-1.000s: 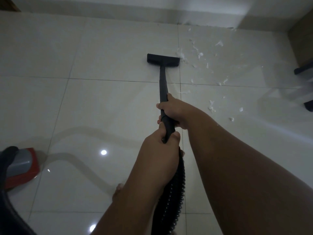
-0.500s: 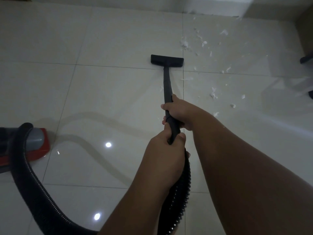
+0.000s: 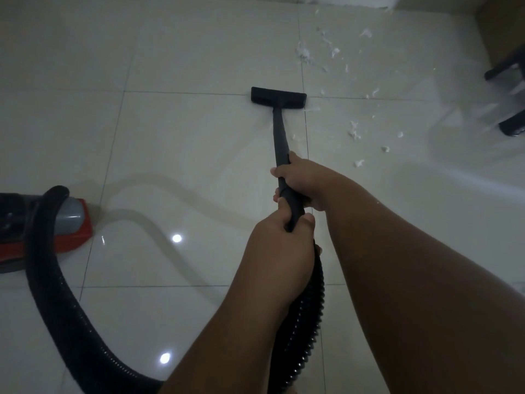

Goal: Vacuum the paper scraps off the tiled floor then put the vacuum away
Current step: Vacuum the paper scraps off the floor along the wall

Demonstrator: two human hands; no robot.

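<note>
Both hands grip the black vacuum wand (image 3: 279, 137). My right hand (image 3: 301, 180) holds it higher up the tube, and my left hand (image 3: 281, 245) is closed around its rear end where the ribbed black hose (image 3: 51, 280) joins. The flat black nozzle head (image 3: 278, 97) rests on the glossy white tiled floor (image 3: 184, 152), across a grout line. White paper scraps (image 3: 355, 132) lie scattered to the right of and beyond the nozzle. The red and grey vacuum body (image 3: 68, 226) sits at the left edge.
Dark furniture feet (image 3: 511, 126) stand at the right edge, near the scraps. A wall base (image 3: 341, 1) runs along the top. The hose loops across the lower left floor. Ceiling lights reflect off the tiles (image 3: 176, 238).
The nozzle has been drawn back toward me, away from the far wall, leaving scraps beyond it. The view has tilted down, bringing the vacuum body and hose further into sight.
</note>
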